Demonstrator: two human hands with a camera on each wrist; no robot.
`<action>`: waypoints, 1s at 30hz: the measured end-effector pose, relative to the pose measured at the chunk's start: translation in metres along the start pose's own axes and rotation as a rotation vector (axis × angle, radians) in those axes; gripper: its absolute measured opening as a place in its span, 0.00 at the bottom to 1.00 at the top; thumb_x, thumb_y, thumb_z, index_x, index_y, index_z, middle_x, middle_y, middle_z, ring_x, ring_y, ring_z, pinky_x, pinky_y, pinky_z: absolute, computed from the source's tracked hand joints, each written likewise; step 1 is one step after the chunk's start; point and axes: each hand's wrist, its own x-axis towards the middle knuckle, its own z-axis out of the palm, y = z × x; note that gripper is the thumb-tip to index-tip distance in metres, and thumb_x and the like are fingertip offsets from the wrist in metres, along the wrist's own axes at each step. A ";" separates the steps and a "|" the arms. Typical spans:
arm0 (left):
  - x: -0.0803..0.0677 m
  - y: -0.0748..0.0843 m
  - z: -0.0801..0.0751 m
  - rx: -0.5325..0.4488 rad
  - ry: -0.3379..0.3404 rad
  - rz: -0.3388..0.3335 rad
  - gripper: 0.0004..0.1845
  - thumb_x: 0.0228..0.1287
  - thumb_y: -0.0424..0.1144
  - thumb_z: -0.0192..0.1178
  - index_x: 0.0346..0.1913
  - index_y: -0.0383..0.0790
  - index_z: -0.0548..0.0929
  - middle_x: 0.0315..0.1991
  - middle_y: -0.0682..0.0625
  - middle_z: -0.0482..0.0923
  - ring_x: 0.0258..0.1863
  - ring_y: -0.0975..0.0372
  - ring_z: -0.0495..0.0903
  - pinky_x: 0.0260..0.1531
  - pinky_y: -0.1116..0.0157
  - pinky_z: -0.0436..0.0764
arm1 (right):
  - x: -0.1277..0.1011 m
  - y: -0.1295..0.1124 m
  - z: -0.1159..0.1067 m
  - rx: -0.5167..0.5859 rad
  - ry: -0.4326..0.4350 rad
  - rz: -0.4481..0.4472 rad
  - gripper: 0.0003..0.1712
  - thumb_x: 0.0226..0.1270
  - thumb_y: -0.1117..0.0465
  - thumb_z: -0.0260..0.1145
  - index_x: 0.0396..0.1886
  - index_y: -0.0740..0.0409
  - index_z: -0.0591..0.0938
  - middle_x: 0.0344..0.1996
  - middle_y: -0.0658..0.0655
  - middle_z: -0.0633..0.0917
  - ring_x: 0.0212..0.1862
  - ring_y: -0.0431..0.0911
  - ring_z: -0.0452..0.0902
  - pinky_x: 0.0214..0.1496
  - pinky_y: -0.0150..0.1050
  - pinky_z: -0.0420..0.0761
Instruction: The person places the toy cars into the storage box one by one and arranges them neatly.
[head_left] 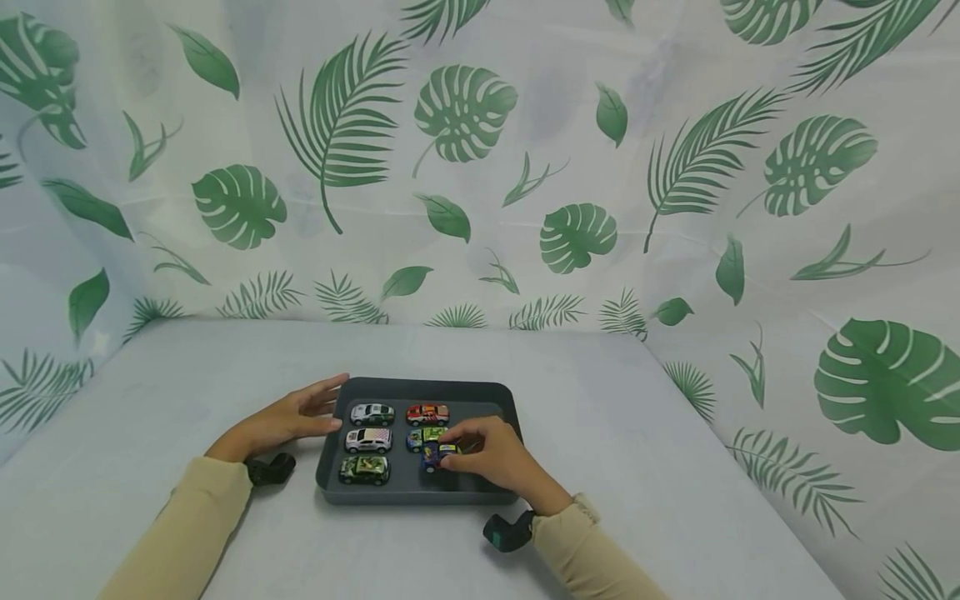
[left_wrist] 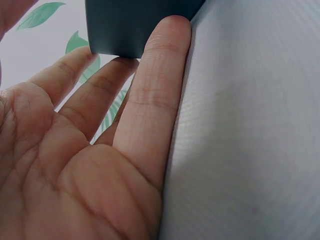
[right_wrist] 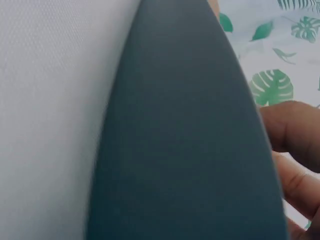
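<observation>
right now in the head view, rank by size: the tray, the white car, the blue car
1. the tray, largest by far
2. the white car and the blue car: unsure, since the right hand covers part of the blue one

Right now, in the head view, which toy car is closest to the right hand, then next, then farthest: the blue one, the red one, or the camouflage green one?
1. Blue toy car, pinched by the right hand, tray's right column.
2. Red toy car, back of the right column.
3. Camouflage green toy car, front of the left column.

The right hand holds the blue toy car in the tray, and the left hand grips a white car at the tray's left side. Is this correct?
Not quite. The left hand grips no car: it lies open, fingers straight against the left rim of the tray, as the head view shows. The right hand does hold the blue car in the tray.
</observation>
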 end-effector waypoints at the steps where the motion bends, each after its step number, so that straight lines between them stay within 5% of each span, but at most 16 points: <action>1: 0.000 0.000 0.000 0.000 0.001 -0.001 0.52 0.76 0.42 0.70 0.89 0.35 0.46 0.85 0.26 0.49 0.83 0.29 0.51 0.75 0.34 0.65 | 0.001 0.000 0.001 -0.006 0.004 0.008 0.13 0.65 0.65 0.81 0.49 0.61 0.93 0.41 0.53 0.92 0.39 0.40 0.83 0.43 0.35 0.84; 14: 0.000 -0.001 -0.001 -0.005 0.004 -0.003 0.52 0.76 0.41 0.70 0.89 0.35 0.46 0.85 0.26 0.48 0.83 0.29 0.50 0.76 0.33 0.62 | 0.004 -0.005 0.015 -0.100 0.036 0.049 0.12 0.61 0.66 0.83 0.44 0.57 0.94 0.43 0.53 0.93 0.42 0.39 0.86 0.49 0.39 0.85; 30: 0.000 0.000 0.000 -0.003 0.004 -0.003 0.52 0.76 0.42 0.70 0.88 0.35 0.46 0.85 0.26 0.48 0.83 0.29 0.50 0.77 0.33 0.61 | 0.005 -0.011 0.022 -0.152 0.015 0.058 0.09 0.62 0.66 0.83 0.42 0.56 0.94 0.39 0.49 0.90 0.38 0.36 0.81 0.42 0.35 0.82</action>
